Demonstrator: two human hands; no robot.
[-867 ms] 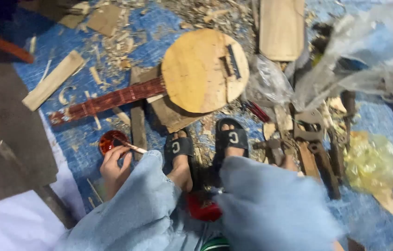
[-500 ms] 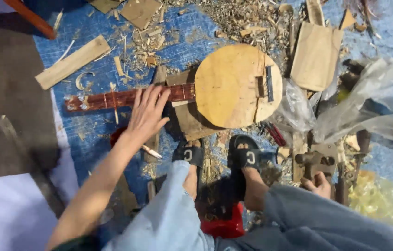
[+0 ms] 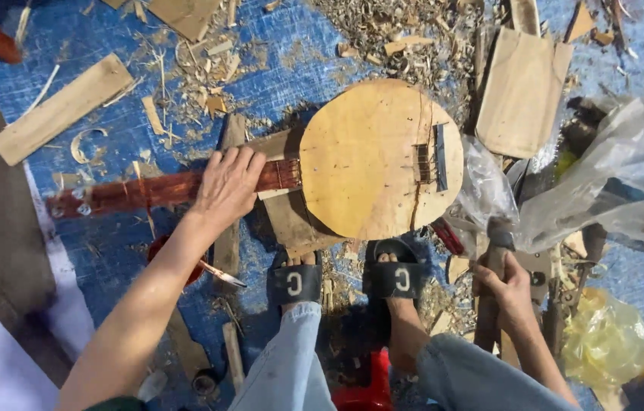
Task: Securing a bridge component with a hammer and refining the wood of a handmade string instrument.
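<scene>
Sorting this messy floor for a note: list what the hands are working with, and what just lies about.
In hand:
- left hand pressing on the red neck
- round-bodied wooden instrument
- right hand gripping a wooden tool handle

Lying about:
- flat wooden plank
- cut board
- clear plastic bags
- wood shavings
- yellow bag

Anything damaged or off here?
A dark crack runs down the instrument's round wooden body near its bridge. Left hand rests on the red neck. Wood shavings litter the blue tarp.
</scene>
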